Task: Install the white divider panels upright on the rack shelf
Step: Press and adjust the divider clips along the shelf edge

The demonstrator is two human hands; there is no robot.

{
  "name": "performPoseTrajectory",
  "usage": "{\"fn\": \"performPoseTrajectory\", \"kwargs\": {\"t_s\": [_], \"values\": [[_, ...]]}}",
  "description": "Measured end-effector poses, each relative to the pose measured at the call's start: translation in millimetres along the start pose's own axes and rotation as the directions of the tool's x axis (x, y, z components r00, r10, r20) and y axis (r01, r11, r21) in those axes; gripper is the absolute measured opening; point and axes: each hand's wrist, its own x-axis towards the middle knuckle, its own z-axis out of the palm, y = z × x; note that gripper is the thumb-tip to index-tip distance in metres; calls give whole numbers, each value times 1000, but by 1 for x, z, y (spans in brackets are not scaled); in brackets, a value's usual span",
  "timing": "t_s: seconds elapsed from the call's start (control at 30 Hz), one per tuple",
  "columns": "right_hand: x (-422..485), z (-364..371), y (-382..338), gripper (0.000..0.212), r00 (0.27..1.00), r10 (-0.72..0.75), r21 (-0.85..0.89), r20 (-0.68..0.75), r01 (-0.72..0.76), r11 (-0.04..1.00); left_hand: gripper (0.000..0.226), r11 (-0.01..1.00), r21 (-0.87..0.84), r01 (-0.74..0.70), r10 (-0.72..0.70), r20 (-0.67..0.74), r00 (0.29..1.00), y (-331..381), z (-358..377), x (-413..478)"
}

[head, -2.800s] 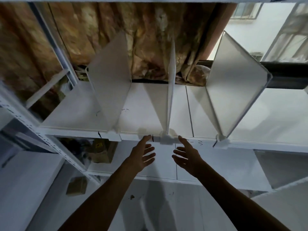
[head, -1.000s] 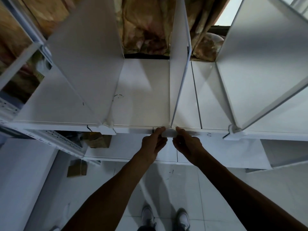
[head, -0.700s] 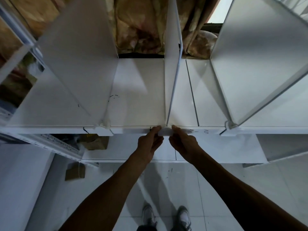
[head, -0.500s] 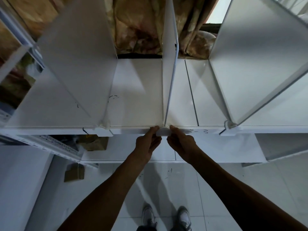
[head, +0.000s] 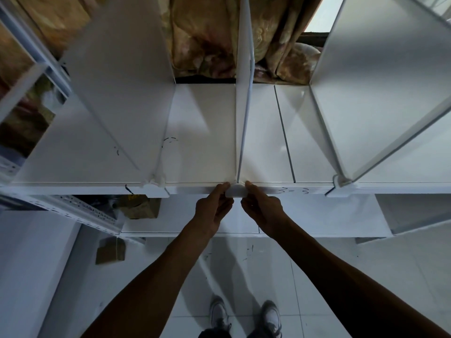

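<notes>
Three white divider panels stand upright on the white rack shelf (head: 202, 132): a left panel (head: 122, 76), a middle panel (head: 241, 93) seen edge-on, and a right panel (head: 375, 76). At the shelf's front lip a white clip (head: 234, 192) sits at the foot of the middle panel. My left hand (head: 214, 207) pinches the clip's left side, thumb on the lip. My right hand (head: 262, 208) pinches its right side. Similar clips hold the left panel (head: 155, 187) and the right panel (head: 341, 186).
A perforated grey rack beam (head: 73, 211) runs at the lower left. A lower white shelf (head: 317, 215) carries a cardboard box (head: 139, 206). A brown patterned curtain (head: 210, 37) hangs behind the rack. My shoes (head: 244, 315) stand on the white tiled floor beside a cardboard scrap (head: 109, 250).
Both hands came up from below the shelf edge and closed on the middle panel's front clip. Over the last second the view shifted slightly and the grip stayed the same.
</notes>
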Motion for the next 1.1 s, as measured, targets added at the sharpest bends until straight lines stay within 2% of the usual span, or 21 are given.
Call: {"fn": "performPoseTrajectory", "kwargs": {"t_s": [0.17, 0.43, 0.57, 0.8, 1.1], "values": [[-2, 1, -2, 50, 1000, 6, 12, 11, -6, 1000, 39, 1000, 12, 8, -9, 9, 1000, 1, -2, 1], [-1, 0, -4, 54, 999, 32, -6, 35, -32, 999, 33, 998, 8, 67, -67, 38, 997, 7, 0, -7], [-5, 3, -6, 52, 998, 43, -68, 38, -41, 997, 34, 996, -1, 94, -94, 42, 995, 7, 0, -14], [-22, 8, 4, 73, 999, 33, -237, -31, -39, 971, 58, 968, 179, 177, -184, 21, 983, 14, -20, -18], [-56, 0, 30, 78, 999, 26, -225, -40, -34, 974, 64, 977, 138, 163, -169, 31, 985, 21, -54, -41]]}}
